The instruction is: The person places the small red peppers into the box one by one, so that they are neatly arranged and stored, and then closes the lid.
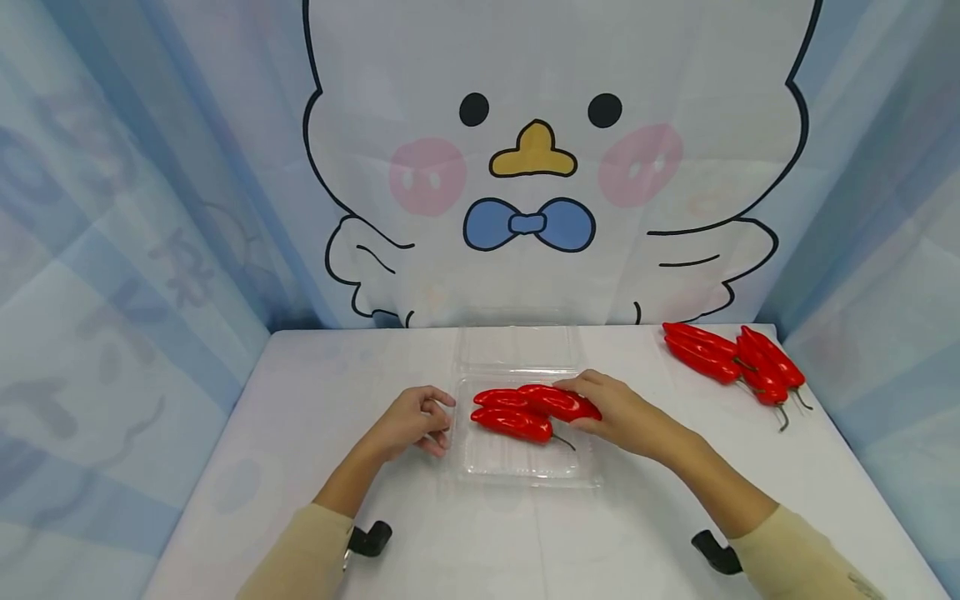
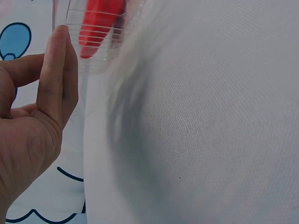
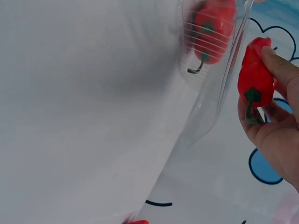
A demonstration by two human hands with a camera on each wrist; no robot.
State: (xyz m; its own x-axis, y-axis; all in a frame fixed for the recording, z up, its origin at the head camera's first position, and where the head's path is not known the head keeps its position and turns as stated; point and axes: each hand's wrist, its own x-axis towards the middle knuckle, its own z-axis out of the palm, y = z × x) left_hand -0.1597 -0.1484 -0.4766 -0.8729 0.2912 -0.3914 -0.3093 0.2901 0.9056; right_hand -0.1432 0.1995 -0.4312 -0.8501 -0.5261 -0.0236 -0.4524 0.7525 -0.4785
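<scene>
A clear plastic clamshell box (image 1: 525, 471) lies on the table with its lid (image 1: 517, 350) folded back behind it. Two red peppers, a front one (image 1: 513, 423) with a thin stem and a rear one (image 1: 493, 398), lie inside the box. My right hand (image 1: 618, 415) pinches another red pepper (image 3: 256, 81) between thumb and fingers, over the right part of the box; its green stem points toward the palm. Beside the box's left wall, my left hand (image 1: 414, 419) holds nothing, its fingers loosely bent with the fingertips right at the edge.
Several more red peppers (image 1: 701, 354) lie in a pile at the table's back right corner. The white-covered table (image 1: 337, 358) meets a cartoon-printed curtain (image 1: 525, 283) at the back, with blue patterned curtains (image 1: 112, 292) at the sides.
</scene>
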